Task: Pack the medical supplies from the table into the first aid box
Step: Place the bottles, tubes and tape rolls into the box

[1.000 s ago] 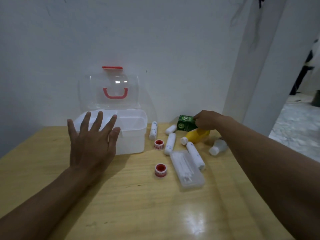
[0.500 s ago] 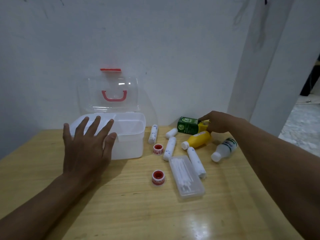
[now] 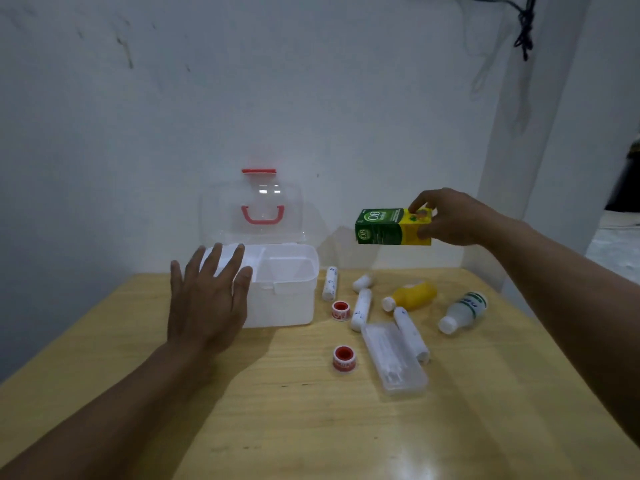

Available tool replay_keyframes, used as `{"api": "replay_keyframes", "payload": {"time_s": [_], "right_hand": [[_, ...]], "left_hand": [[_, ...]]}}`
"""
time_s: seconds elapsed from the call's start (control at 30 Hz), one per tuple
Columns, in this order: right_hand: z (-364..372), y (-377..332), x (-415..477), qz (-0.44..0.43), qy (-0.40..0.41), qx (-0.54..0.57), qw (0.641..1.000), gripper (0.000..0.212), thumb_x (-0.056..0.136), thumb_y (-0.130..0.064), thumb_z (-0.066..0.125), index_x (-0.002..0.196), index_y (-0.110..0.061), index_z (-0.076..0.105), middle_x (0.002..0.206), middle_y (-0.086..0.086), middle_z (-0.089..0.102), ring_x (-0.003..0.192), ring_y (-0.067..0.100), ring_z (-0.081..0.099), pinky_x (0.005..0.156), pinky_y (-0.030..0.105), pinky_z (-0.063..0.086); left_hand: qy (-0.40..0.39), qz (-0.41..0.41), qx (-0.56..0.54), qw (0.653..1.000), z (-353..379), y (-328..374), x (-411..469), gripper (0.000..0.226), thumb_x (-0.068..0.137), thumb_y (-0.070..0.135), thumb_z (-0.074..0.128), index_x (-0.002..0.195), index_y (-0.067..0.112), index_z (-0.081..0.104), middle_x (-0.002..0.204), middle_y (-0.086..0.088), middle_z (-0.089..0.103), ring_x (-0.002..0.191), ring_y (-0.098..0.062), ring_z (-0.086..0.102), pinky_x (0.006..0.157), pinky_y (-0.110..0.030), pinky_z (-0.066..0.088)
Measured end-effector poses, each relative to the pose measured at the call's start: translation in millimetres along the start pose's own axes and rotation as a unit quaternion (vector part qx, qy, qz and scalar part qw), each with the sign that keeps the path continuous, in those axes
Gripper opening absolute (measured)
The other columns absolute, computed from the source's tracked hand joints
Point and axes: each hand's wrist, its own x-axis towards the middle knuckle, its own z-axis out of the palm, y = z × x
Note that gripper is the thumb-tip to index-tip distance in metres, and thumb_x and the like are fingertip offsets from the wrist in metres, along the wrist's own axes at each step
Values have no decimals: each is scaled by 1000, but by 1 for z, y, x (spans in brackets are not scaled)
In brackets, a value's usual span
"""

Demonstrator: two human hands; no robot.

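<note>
1. Head view, the carrying hand: the right hand [image 3: 450,218] holds a green and yellow carton [image 3: 394,226] in the air, above the table and to the right of the first aid box [image 3: 280,289]. Its fingers are clamped on the carton's yellow end, thumb on the near face, so the green end points toward the box. That grip looks chosen to lead the carton in lengthwise.

2. Head view, the steadying hand: the left hand [image 3: 207,303] is flat, fingers spread apart, holding nothing. It sits at the box's front left corner; whether it presses on the rim or hovers just above it, I cannot tell. It is probably there to keep the light box from sliding.

3. Head view, the box: its clear lid [image 3: 252,209] stands upright against the wall, so the white tray compartments are open from above. They look empty.

4. Head view, the waiting supplies: right of the box lie several white bandage rolls [image 3: 360,308], two red tape rolls [image 3: 343,357], a yellow bottle [image 3: 414,295], a white bottle [image 3: 464,311] and a clear flat case [image 3: 394,358], all on their sides, near each other.

5. Head view, surface and room: the wooden table [image 3: 311,427] is pale, glossy, and catches a light glare near the front. A scuffed white wall [image 3: 311,98] rises close behind, with a dark cable [image 3: 524,26] hanging at upper right.
</note>
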Motion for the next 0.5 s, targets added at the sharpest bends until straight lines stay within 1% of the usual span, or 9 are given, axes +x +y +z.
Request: {"api": "replay_keyframes", "payload": {"time_s": [0.13, 0.2, 0.33, 0.4, 0.5], "right_hand": [[-11, -52, -8, -46, 13, 27, 998, 44, 78, -18, 72, 121, -24, 64, 124, 7, 58, 91, 24, 59, 71, 30, 45], [-9, -80, -10, -72, 5, 29, 997, 42, 78, -19, 72, 120, -25, 66, 124, 6, 59, 93, 22, 60, 71, 29, 45], [7, -127, -9, -118, -27, -29, 992, 41, 79, -21, 70, 120, -23, 68, 124, 7, 59, 97, 19, 53, 73, 28, 41], [17, -145, -7, -132, -45, -57, 989, 41, 78, -21, 69, 119, -21, 69, 119, 6, 60, 93, 19, 52, 69, 28, 41], [34, -166, -3, -140, -76, -82, 984, 42, 79, -19, 68, 120, -16, 70, 111, 6, 64, 88, 19, 54, 65, 26, 40]], "left_hand": [[-34, -47, -29, 998, -2, -12, 7, 64, 97, 56, 7, 151, 32, 32, 159, -8, 28, 150, -28, 14, 120, -55, 3], [-63, -55, -42, 996, 0, -15, 8, 60, 99, 54, 9, 152, 34, 28, 162, -7, 23, 151, -27, 8, 120, -55, 2], [-75, -58, -54, 994, 0, -14, 7, 54, 102, 47, 14, 152, 34, 29, 162, -6, 23, 151, -27, 8, 120, -54, 5], [-76, -60, -51, 994, -1, -13, 7, 53, 102, 46, 14, 152, 34, 29, 162, -5, 23, 151, -26, 7, 120, -53, 4], [-76, -57, -49, 994, -1, -14, 5, 53, 102, 44, 14, 152, 33, 28, 162, -5, 23, 151, -25, 8, 121, -53, 5]]}}
